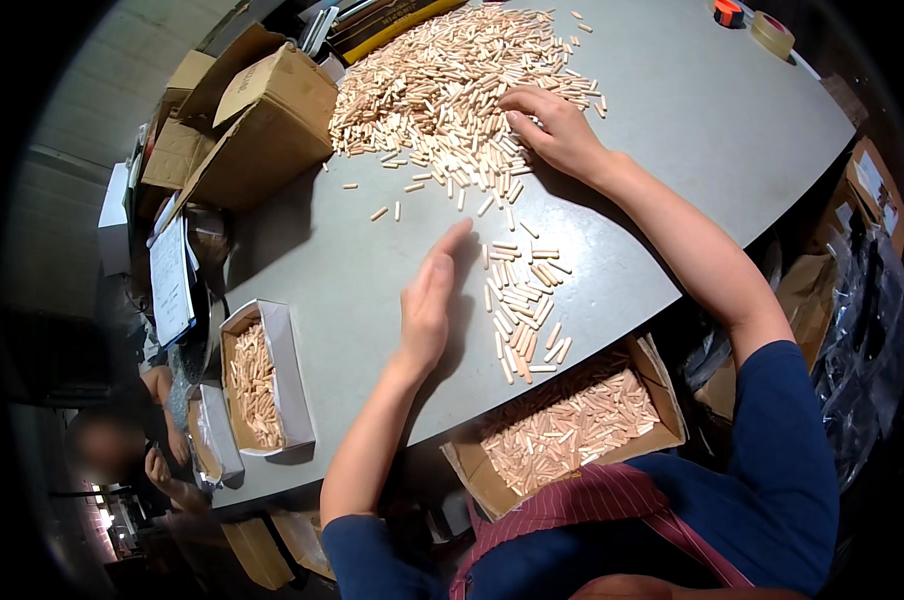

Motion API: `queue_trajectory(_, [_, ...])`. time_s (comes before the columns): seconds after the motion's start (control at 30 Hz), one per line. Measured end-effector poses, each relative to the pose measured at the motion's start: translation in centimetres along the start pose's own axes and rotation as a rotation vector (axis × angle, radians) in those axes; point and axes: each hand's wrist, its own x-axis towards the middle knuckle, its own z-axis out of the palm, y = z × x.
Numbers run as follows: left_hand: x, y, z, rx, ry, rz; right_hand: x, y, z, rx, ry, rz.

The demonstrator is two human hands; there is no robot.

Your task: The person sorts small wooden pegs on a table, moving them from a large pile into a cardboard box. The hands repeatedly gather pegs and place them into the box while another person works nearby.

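A large heap of short wooden dowel pins [422,85] covers the far part of the grey table [352,250]. My right hand [552,130] rests at the heap's right edge, fingers curved over the pins and the thumb apart. On its edge on the tabletop stands my left hand [432,305], open, with fingers stretched out together and nothing in it. Just right of it lies a smaller loose spread of dowel pins [520,300], reaching toward the near edge. Below that edge, against my apron, an open cardboard box [467,470] holds many more pins.
At left, a white carton [297,390] full of pins stands beside a smaller white tray [222,440]. An open cardboard box [262,150] sits far left, near clipped papers [172,285]. Tape [772,35] lies far right; clear plastic [862,340] hangs at right. Another person [162,440] is at left.
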Motion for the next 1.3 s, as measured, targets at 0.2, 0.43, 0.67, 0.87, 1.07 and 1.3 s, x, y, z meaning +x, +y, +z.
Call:
queue_trajectory(0.2, [1.5, 0.2, 0.9, -0.278, -0.187, -0.041, -0.3, 0.3, 0.3, -0.009, -0.103, 0.039])
queue_trajectory(0.43, [5.1, -0.2, 3.6, -0.233, -0.347, -0.018, -0.4, 0.7, 0.0, 0.018, -0.116, 0.054])
queue_trajectory(0.67, [4.4, -0.8, 2.9, -0.248, -0.476, 0.083, -0.1, 1.2, 0.7, 0.007, -0.129, 0.035])
queue_trajectory(0.87, [5.2, -2.1, 4.7, 0.187, -0.484, 0.555, -1.6, 4.7, 0.3, 0.084, -0.136, 0.072])
queue_trajectory(1.07, [2.2, -2.8, 5.5, 0.006, -0.465, 0.665, -1.6, 5.6, 1.3, 0.248, -0.215, 0.123])
queue_trajectory(1.3, [-3.6, -1.8, 7.2, -0.191, -0.592, 0.603, -1.6, 6.8, 0.7, 0.224, -0.239, 0.084])
